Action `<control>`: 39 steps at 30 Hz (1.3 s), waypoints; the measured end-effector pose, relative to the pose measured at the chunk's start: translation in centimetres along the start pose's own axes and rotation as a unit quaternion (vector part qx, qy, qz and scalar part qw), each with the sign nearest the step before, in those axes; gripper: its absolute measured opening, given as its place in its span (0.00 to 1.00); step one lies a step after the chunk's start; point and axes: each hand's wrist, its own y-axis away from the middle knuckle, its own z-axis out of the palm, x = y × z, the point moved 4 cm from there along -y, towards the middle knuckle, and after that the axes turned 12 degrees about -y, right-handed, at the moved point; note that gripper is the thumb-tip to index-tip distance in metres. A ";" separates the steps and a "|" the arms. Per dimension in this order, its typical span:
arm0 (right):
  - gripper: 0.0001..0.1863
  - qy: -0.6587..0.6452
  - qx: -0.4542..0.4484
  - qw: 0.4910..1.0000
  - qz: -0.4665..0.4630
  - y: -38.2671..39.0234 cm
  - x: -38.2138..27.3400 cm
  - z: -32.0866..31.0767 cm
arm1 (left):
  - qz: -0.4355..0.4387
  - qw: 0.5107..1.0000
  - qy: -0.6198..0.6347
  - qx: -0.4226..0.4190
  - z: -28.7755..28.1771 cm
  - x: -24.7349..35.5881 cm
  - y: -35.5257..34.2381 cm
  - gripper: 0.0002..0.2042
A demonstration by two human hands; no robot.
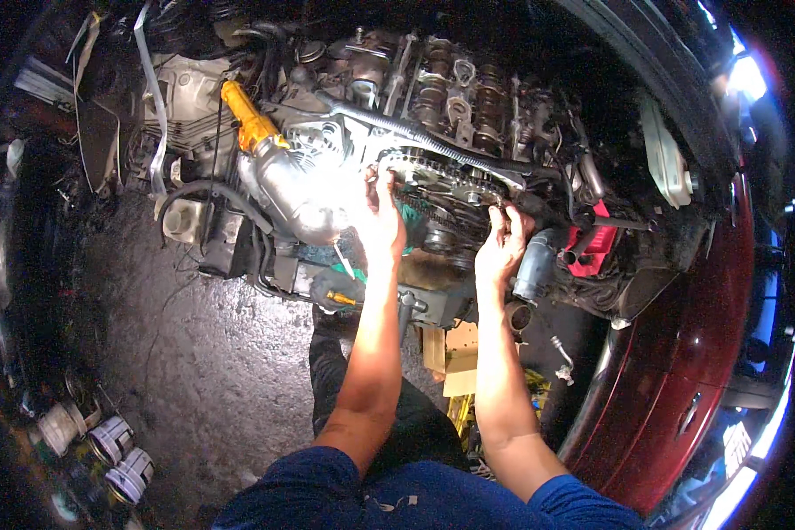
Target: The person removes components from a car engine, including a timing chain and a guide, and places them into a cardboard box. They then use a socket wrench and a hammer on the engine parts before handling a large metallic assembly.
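Observation:
An opened engine (455,110) lies in front of me, with its camshafts bared. At its near end a timing chain (442,168) runs over two toothed sprockets (473,193). My left hand (382,216) is at the left end of the chain, fingers closed about it; strong glare washes out part of that hand. At the right end, my right hand (501,247) pinches the chain beside the right sprocket. A ribbed black hose (415,134) crosses just beyond the chain. Green cloth or gloves (409,228) show below the sprockets, partly hidden by my left hand.
A yellow-orange tool (252,119) rests on a silver pipe (283,190) at left. Right of my right hand are a grey cylinder (534,265) and a red plastic piece (594,240). Below lies a cardboard box (459,371). Buckets (112,439) stand lower left; a dark red car door (671,389) is at right.

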 end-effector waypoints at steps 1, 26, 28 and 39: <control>0.10 0.012 -0.009 1.000 0.004 0.0 0.8 -0.3 | 0.029 0.997 -0.070 0.019 -0.1 0.4 -0.1 0.16; 0.10 -0.063 0.081 0.995 -0.010 1.1 -1.0 1.2 | 0.122 0.968 -0.184 0.121 -0.5 3.2 1.8 0.14; 0.11 -0.061 0.078 0.995 0.001 1.2 -0.8 0.6 | 0.367 0.874 -0.301 0.099 1.1 5.9 4.0 0.13; 0.12 -0.139 0.105 0.981 0.088 1.0 0.6 1.0 | 0.538 0.642 -0.535 -0.107 5.5 9.3 4.8 0.15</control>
